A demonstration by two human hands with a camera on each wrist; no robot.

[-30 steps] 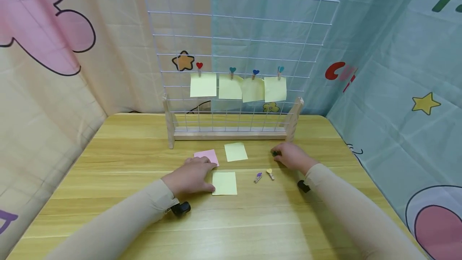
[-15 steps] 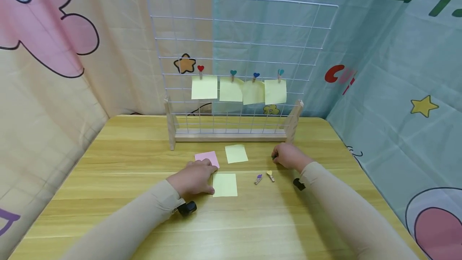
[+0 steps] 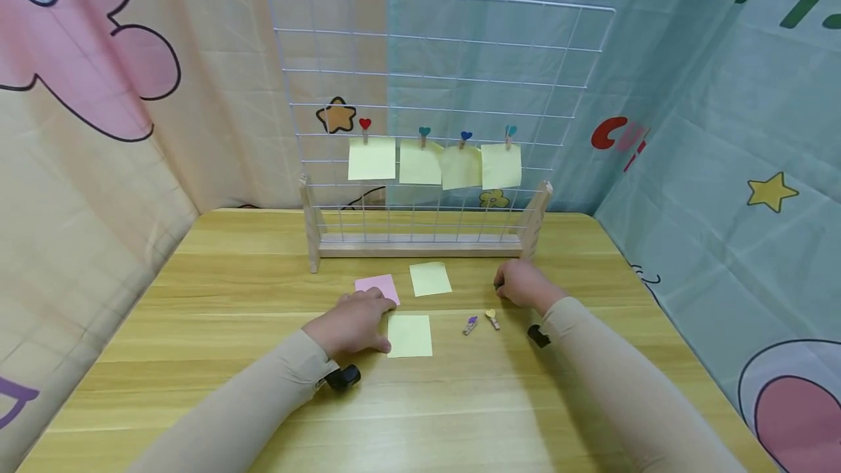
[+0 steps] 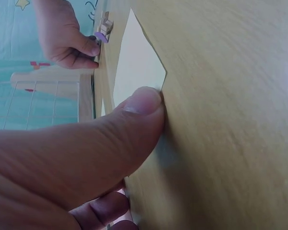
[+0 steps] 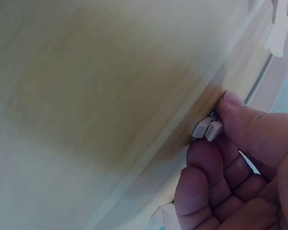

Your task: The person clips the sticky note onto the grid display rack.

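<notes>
My left hand [image 3: 351, 321] lies low on the table, fingertips on a pink sticky note [image 3: 371, 285] and thumb at the near left edge of a pale yellow sticky note [image 3: 410, 336]. In the left wrist view that thumb reaches the corner of the yellow note [image 4: 138, 62]. My right hand [image 3: 525, 285] pinches a small wooden clothespin [image 5: 207, 129] between thumb and forefinger, close over the table; its far end is hidden. Nearer to me lie a purple-topped clothespin [image 3: 469, 325] and a yellow-heart clothespin [image 3: 492, 319]. Another yellow note [image 3: 430, 279] lies toward the back.
A white wire grid [image 3: 440, 82] stands behind in a wooden base [image 3: 420, 249]. Several yellow notes hang on it in a row, held by heart-topped clothespins such as the red one [image 3: 365, 125]. Printed curtains enclose the table [image 3: 217, 290] at the back and sides.
The head view has shifted slightly. My right wrist has turned a little, and the clothespin in that hand shows less from above. The left hand and the notes stay nearly in place.
</notes>
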